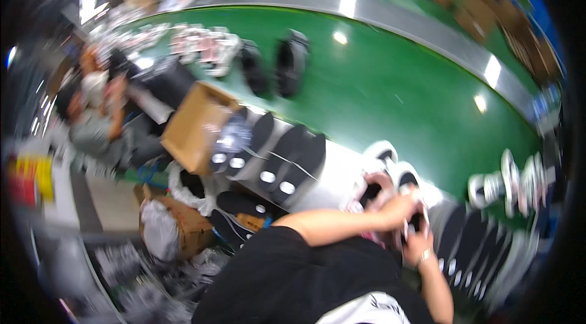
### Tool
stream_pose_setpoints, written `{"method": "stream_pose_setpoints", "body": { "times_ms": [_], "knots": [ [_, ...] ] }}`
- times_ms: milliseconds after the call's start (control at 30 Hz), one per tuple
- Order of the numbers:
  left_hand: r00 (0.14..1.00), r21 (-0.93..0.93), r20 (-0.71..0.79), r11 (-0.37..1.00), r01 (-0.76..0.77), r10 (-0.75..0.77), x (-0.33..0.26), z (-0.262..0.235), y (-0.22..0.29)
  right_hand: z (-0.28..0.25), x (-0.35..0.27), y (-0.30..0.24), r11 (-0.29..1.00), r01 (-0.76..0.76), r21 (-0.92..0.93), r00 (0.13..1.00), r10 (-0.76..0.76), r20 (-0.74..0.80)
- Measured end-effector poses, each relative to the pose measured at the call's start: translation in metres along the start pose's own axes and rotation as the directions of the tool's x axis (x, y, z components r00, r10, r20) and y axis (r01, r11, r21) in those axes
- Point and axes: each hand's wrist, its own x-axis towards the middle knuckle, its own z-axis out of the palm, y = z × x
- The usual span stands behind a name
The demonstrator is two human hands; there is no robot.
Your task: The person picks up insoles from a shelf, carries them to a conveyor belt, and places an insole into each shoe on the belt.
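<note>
Both my hands are at a white shoe (425, 214) with a dark opening, close to my body on the right. My left hand (404, 207) reaches across and grips its upper side. Gripping the near end is my right hand (417, 246), which has a band on the wrist. Motion blur hides the exact finger positions. Just left of the hands, pink and white shoes (377, 185) stand together on the light work surface (339, 168). Black insoles (455, 232) lie in a row to the right of my right hand.
More black insoles (296, 156) lie left of the shoes, beside an open cardboard box (194, 122). Black shoes (292, 61) and white-pink shoes (210, 49) stand across the green surface (378, 86). Further white shoes (513, 180) are at the right. A co-worker (101, 116) sits at the left.
</note>
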Motion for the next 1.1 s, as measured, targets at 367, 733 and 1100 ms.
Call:
{"method": "stream_pose_setpoints", "body": {
  "times_ms": [367, 733, 1100],
  "knots": [
    [0.949, 0.069, -0.142, 0.960, -0.273, 0.280, -0.004, 0.006, 0.004, -0.024, -0.015, -0.007, 0.923, -0.131, 0.362, 0.990, 0.142, -0.004],
    [0.993, 0.400, -0.033, 0.909, 0.118, -0.114, -0.080, -0.055, 0.002, 0.045, -0.018, 0.019, 0.768, -0.108, 0.631, 0.804, 0.441, -0.399],
    [0.986, 0.627, 0.095, 0.778, 0.046, -0.134, -0.001, -0.079, -0.038, -0.013, 0.001, -0.045, 0.606, 0.172, 0.777, 0.904, 0.217, -0.369]
  ]
}}
